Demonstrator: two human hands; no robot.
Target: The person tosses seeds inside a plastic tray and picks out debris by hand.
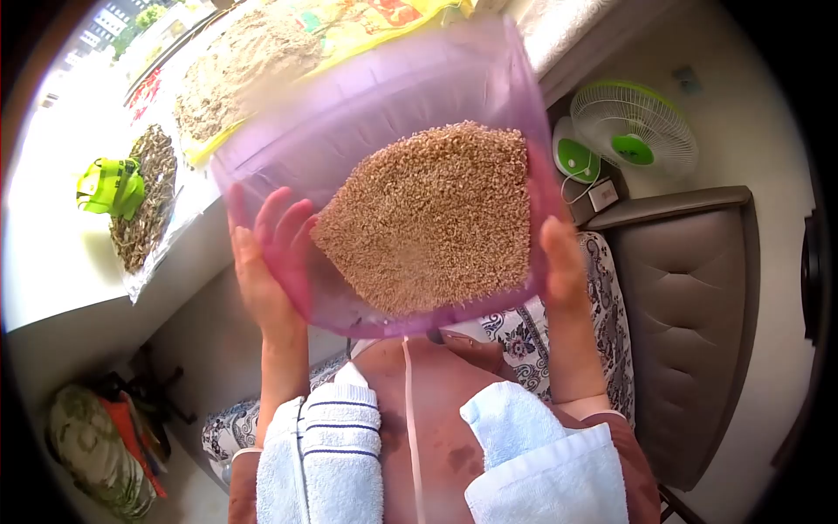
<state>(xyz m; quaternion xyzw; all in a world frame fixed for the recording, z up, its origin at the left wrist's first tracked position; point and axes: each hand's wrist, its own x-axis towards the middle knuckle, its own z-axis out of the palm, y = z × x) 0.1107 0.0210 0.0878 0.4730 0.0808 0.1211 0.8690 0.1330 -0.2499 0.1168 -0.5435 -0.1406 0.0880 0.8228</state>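
Observation:
A translucent purple plastic container (367,113) is held up in front of my chest, tilted toward me. Brown grain (436,218) lies heaped in it, against the right and near walls. My left hand (266,253) supports the container's left side, its fingers spread and showing pink through the plastic. On the right side, my right hand (563,262) grips the container near its lower corner, with the fingers mostly hidden behind the wall.
A sunlit ledge (61,271) at the left bears dark dried pieces (148,201), a bright green bag (111,188) and pale material (249,74) on yellow plastic. At right are a green-and-white fan (633,131) and a brown padded headboard (681,323). Bags (96,445) lie lower left.

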